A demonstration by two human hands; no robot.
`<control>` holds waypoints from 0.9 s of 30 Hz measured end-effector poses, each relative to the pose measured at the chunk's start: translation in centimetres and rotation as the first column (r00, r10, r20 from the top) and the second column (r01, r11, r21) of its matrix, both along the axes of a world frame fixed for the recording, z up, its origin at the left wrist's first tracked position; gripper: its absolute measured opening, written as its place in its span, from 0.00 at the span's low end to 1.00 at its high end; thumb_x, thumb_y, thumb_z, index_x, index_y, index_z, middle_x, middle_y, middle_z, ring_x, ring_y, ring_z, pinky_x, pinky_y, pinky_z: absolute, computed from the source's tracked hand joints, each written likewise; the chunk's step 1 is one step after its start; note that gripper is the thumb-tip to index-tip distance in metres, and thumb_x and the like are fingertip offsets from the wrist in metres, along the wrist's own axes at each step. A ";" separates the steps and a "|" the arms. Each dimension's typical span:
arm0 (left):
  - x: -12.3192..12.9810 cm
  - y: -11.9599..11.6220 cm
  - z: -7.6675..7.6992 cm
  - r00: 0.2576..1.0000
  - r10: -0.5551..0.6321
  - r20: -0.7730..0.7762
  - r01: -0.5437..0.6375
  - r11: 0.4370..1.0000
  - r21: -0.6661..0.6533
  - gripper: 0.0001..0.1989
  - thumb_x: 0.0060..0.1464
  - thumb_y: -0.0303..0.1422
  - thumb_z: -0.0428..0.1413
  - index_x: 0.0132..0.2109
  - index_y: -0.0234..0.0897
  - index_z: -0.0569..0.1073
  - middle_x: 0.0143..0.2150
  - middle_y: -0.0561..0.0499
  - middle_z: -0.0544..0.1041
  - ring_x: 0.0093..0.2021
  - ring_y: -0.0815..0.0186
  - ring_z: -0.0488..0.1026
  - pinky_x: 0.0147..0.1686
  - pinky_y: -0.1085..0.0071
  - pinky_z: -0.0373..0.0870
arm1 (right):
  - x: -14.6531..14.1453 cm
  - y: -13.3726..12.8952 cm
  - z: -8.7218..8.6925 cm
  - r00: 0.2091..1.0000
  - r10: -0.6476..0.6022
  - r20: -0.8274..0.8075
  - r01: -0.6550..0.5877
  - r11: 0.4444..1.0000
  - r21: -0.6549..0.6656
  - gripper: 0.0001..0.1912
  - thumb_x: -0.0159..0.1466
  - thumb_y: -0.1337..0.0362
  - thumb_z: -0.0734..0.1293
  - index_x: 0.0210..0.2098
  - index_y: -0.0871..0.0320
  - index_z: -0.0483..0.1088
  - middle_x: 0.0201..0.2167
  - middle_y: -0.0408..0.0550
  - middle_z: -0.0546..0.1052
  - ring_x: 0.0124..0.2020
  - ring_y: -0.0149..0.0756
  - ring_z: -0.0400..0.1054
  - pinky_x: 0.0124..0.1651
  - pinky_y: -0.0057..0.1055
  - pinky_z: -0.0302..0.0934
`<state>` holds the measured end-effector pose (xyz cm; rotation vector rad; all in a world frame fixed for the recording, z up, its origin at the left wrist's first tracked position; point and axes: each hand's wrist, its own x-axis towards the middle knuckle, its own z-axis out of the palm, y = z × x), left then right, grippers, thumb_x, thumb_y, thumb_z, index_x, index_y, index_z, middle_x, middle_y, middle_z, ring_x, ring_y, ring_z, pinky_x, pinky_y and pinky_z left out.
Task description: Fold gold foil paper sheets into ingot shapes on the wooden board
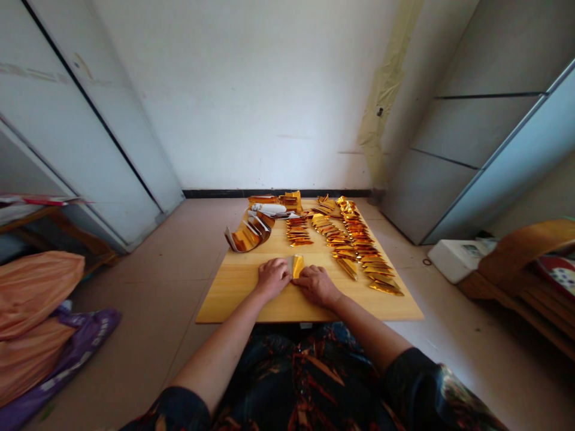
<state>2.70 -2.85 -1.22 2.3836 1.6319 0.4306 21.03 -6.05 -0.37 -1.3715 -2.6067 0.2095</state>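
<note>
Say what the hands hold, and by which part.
The left hand and right hand pin the lower end of a gold foil piece to the wooden board.

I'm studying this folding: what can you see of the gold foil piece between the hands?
The gold foil piece is a small, narrow, shiny folded strip, with a paler silvery section along its left side. It lies on the light wooden board, its lower end touched by the left hand and right hand.

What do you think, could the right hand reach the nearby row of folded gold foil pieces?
Probably yes: the right hand rests on the wooden board, nothing between it and the folded gold foil pieces.
</note>
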 end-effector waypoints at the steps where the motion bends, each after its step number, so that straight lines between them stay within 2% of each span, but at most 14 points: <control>1: 0.0 0.1 0.0 1.000 -0.001 -0.009 0.001 1.000 -0.001 0.06 0.53 0.35 0.53 0.34 0.41 0.74 0.54 0.52 0.71 0.56 0.60 0.64 0.53 0.58 0.58 | 0.0 0.0 -0.1 1.000 0.003 -0.014 -0.003 1.000 0.005 0.15 0.65 0.64 0.60 0.48 0.45 0.72 0.40 0.47 0.72 0.44 0.38 0.60 0.47 0.34 0.49; 6: 0.1 0.4 0.0 0.999 -0.010 -0.039 0.009 1.000 -0.024 0.05 0.52 0.36 0.53 0.33 0.42 0.73 0.55 0.52 0.69 0.57 0.59 0.62 0.53 0.57 0.57 | 0.4 0.0 -0.6 0.998 0.019 -0.059 -0.017 0.999 0.035 0.15 0.65 0.65 0.60 0.48 0.47 0.72 0.40 0.47 0.73 0.44 0.37 0.61 0.48 0.34 0.48; 11: 0.3 0.7 -0.1 0.999 -0.009 -0.052 0.007 0.999 -0.039 0.05 0.51 0.36 0.54 0.32 0.42 0.73 0.56 0.53 0.69 0.57 0.59 0.62 0.53 0.57 0.58 | 0.8 -0.2 -0.5 0.998 0.046 -0.054 -0.043 0.998 0.045 0.20 0.64 0.68 0.60 0.53 0.47 0.68 0.41 0.48 0.73 0.45 0.37 0.61 0.47 0.34 0.48; 20: 0.3 0.7 0.2 0.998 -0.016 -0.068 0.012 0.998 -0.055 0.06 0.50 0.36 0.54 0.31 0.42 0.73 0.56 0.53 0.68 0.57 0.58 0.62 0.53 0.57 0.58 | 0.3 -0.5 -0.2 0.997 0.062 0.041 -0.065 0.995 0.074 0.14 0.66 0.60 0.59 0.49 0.42 0.71 0.41 0.48 0.72 0.44 0.39 0.60 0.50 0.39 0.45; 27: 0.1 0.8 0.1 1.000 -0.018 -0.017 0.018 0.999 -0.032 0.05 0.49 0.36 0.56 0.34 0.43 0.72 0.55 0.53 0.69 0.56 0.59 0.62 0.55 0.58 0.57 | 0.4 -0.7 0.0 0.995 0.072 0.070 -0.077 0.994 0.082 0.15 0.66 0.60 0.59 0.50 0.41 0.70 0.41 0.48 0.72 0.44 0.40 0.59 0.52 0.43 0.42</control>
